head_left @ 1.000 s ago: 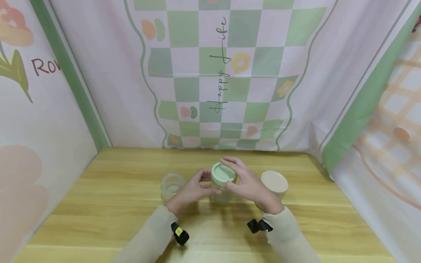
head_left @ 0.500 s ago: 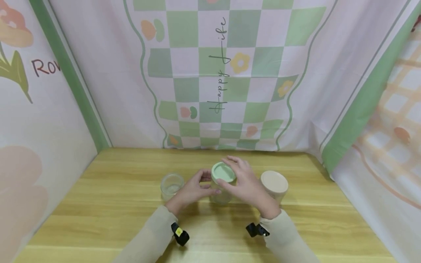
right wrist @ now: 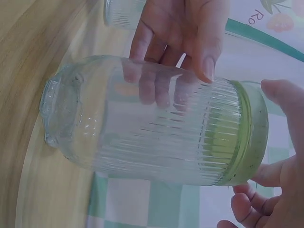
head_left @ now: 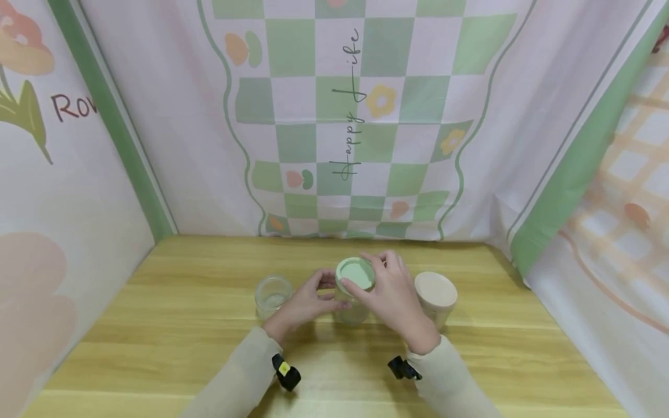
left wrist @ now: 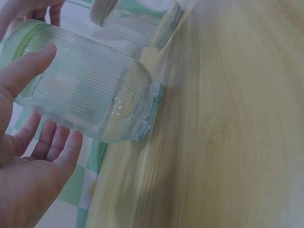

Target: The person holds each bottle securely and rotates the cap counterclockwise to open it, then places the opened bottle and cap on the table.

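A clear ribbed glass jar (right wrist: pixel 156 128) stands upright on the table between both hands, with a light green lid (head_left: pixel 355 273) on its top. My left hand (head_left: pixel 303 302) holds the jar's side, thumb near and fingers behind; in the left wrist view the thumb lies against the ribbed glass (left wrist: pixel 90 76). On the lid's rim, the thumb and fingers of my right hand (head_left: pixel 393 296) pinch from opposite sides. Through the glass in the right wrist view, nothing shows inside the jar.
Left of the left hand stands a glass jar (head_left: pixel 273 281) without a lid. A jar with a beige lid (head_left: pixel 436 289) stands right of the right hand. The wooden table (head_left: pixel 198 348) ends at a checked curtain (head_left: pixel 334 197) behind.
My right hand has turned clockwise about the lid, its thumb sliding leftward and its wrist shifting left and nearer. The left hand and jar have stayed in place.
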The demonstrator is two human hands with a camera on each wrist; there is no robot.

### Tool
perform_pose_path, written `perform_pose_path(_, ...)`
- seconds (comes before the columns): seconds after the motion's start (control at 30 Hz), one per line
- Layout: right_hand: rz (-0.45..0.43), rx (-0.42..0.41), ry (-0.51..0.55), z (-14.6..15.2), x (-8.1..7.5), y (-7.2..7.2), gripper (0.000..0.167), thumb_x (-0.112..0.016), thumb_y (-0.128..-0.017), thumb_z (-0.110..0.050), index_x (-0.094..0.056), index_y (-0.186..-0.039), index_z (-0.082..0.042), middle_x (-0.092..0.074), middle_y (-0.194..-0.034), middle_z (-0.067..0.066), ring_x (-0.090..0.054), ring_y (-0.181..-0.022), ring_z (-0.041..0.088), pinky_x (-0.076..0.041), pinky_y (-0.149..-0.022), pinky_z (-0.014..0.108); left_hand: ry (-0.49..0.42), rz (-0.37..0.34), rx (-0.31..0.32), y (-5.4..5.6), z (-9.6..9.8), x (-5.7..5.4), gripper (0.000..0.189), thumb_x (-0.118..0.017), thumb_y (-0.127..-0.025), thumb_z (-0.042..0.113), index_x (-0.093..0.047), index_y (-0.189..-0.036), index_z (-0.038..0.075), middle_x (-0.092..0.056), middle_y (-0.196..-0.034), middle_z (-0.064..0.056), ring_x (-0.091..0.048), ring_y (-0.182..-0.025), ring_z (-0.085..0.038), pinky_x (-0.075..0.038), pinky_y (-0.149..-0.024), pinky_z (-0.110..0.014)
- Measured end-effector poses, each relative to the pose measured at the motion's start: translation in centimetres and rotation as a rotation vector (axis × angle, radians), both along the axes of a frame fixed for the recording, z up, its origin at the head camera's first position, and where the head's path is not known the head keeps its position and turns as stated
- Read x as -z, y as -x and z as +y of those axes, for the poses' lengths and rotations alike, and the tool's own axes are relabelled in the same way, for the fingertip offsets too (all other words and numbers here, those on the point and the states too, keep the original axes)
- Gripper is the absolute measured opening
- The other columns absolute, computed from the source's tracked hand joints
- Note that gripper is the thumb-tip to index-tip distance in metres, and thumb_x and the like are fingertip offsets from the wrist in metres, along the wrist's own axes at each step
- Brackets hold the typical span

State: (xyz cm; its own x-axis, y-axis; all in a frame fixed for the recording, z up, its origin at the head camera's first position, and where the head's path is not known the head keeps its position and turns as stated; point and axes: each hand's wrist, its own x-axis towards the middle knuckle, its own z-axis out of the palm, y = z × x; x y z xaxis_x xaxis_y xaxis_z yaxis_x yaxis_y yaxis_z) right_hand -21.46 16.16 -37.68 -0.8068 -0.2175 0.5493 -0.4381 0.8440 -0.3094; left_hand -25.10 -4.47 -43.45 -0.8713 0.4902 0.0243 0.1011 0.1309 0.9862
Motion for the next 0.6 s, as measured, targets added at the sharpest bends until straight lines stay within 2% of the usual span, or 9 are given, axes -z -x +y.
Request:
perform_pose_path(0.33, -0.009, 0.008, -0.021, -0.23, -0.16, -0.19, 0.069, -0.076, -0.083, -0.058, -0.068, -0.124, -0.003, -0.056, -0.109, 0.013, -0.054, -0.096, 0.029, -0.047, -0.080, 0.044, -0.004, 0.008, 0.008, 0.08, 0.08, 0.02, 0.072, -0.085, -0.081, 0.040, -0.046, -0.139, 0.020, -0.049, -0.136, 0.002, -0.045, -0.129, -0.022, -0.040, -0.111, -0.044)
perform_pose_path(0.6, -0.022, -0.008, -0.015, -0.14, -0.22, -0.27, 0.068, -0.076, -0.084, -0.056, -0.068, -0.125, -0.003, -0.057, -0.112, 0.015, -0.055, -0.098, 0.031, -0.048, -0.079, 0.045, 0.004, 0.000, 0.005, -0.05, 0.02, -0.01, 0.074, -0.085, -0.081, 0.041, -0.046, -0.140, 0.019, -0.048, -0.137, 0.001, -0.044, -0.129, -0.023, -0.040, -0.112, -0.044)
